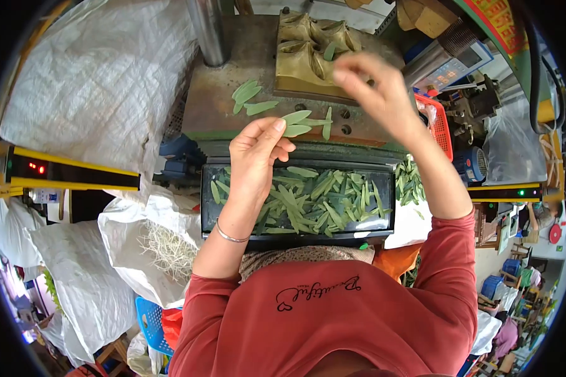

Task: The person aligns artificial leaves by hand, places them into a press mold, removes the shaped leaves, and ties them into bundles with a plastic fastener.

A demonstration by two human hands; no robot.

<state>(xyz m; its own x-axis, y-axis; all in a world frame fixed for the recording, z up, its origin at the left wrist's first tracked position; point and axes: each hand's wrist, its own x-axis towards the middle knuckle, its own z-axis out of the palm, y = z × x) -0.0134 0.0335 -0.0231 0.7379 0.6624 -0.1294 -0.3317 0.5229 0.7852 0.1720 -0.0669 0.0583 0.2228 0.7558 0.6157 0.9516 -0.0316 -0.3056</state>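
Observation:
Pinched between the thumb and fingers of my left hand (258,144) are green leaf-shaped pieces (297,130), fanned out toward the right. Past their tips, another narrow leaf piece (327,124) lies on the metal press table. My right hand (380,94) is raised beside the brass-coloured mould (305,69), its fingers a little blurred, thumb and forefinger apart with nothing visible between them. One leaf piece (329,51) rests on the mould just left of those fingertips. Several loose leaf pieces (246,92) lie on the table left of the mould.
A black tray (299,237) full of green leaf pieces stands in front of me. A steel post (206,38) rises at the table's back left. Yellow sensor bars (82,168) flank both sides. An open white sack (126,235) holds pale strands. A red basket (443,129) sits right.

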